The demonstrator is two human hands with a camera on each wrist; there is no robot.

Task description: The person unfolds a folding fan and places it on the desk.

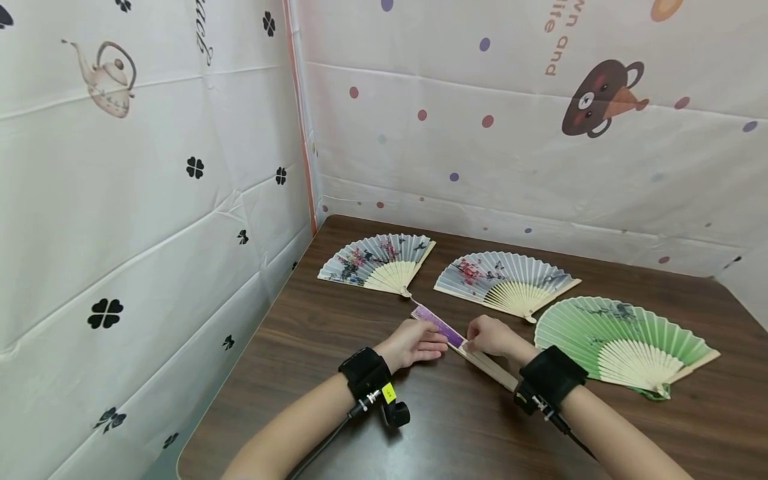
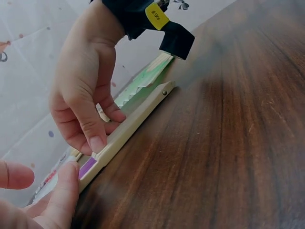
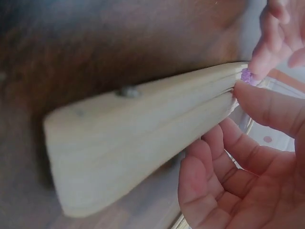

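Note:
A folded fan [image 1: 489, 368] with pale wooden ribs and a purple patterned leaf [image 1: 441, 325] lies slantwise on the table between both hands. My right hand [image 1: 495, 335] pinches it where ribs and leaf meet; the right wrist view shows the thumb [image 3: 269, 107] on one side and curled fingers on the other. At the leaf end, my left hand [image 1: 415, 342] touches the fan with fairly straight fingers, thumb held apart in the left wrist view. The rivet [image 2: 165, 92] end points toward the right wrist. Part of the leaf is hidden by the hands.
Three spread fans lie beyond the hands: a grey-blue floral one [image 1: 375, 261] at back left, another grey floral one [image 1: 504, 277] in the middle, and a green one [image 1: 636, 340] at right. Patterned cloth walls [image 1: 180, 220] stand along the brown table's [image 1: 336, 373] left and back.

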